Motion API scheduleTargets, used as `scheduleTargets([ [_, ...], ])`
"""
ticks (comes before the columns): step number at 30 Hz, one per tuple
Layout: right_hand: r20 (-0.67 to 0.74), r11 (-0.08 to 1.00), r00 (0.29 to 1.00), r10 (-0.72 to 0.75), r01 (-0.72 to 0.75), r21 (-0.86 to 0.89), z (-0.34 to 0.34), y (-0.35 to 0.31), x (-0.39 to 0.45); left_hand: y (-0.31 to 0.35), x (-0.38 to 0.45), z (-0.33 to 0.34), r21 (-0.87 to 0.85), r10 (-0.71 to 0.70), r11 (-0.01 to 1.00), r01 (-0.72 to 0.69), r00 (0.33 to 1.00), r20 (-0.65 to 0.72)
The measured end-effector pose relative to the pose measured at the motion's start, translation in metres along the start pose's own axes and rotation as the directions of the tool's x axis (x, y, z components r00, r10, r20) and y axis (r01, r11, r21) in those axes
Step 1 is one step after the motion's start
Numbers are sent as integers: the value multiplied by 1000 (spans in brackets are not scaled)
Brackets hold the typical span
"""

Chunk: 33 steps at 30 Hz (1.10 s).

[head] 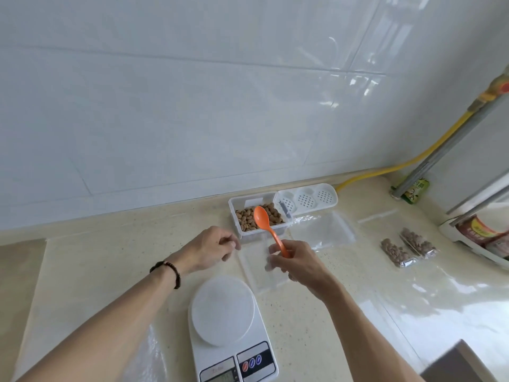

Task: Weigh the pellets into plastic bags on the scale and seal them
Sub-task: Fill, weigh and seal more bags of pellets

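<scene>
The right hand (296,264) has its grip closed on the handle of an orange spoon (267,226), whose long axis runs away from the grip and slightly left, bowl over the pellets (257,215) in the open tub (237,213). The same fingers pinch a clear bag (261,268), which hangs under the grip down to the worktop (344,312). The left hand (210,248), fingers loosely curled, hovers left of that grip, holding nothing. The scale (228,323) sits nearer the person, below both hands. Two filled bags (407,248) lie far to the right.
</scene>
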State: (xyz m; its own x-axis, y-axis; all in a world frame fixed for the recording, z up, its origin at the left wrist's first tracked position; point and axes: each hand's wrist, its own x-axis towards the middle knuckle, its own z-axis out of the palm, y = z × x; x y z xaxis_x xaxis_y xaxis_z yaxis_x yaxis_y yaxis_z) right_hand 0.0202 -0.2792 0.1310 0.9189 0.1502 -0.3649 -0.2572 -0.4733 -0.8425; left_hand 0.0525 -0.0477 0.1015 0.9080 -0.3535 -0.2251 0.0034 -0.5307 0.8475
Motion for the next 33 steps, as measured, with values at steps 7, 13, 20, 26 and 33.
scheduleTargets([
  [7,-16,996,996,-83,83,-40,-20,-32,-3,16,-9,-22,-65,-29,997,31,999,39],
  [13,-66,990,993,-95,101,99,-39,-45,9,9,-16,-39,15,-18,1000,21,989,-147],
  [20,-144,989,986,-83,100,110,-25,-58,24,15,-18,-31,468,28,881,71,979,-201],
  [26,-88,985,990,-111,121,121,-7,-70,29,36,-2,3,511,164,855,-91,981,-99],
  [33,-45,985,994,-97,102,137,-10,-60,50,33,17,5,308,290,931,-196,910,-296],
])
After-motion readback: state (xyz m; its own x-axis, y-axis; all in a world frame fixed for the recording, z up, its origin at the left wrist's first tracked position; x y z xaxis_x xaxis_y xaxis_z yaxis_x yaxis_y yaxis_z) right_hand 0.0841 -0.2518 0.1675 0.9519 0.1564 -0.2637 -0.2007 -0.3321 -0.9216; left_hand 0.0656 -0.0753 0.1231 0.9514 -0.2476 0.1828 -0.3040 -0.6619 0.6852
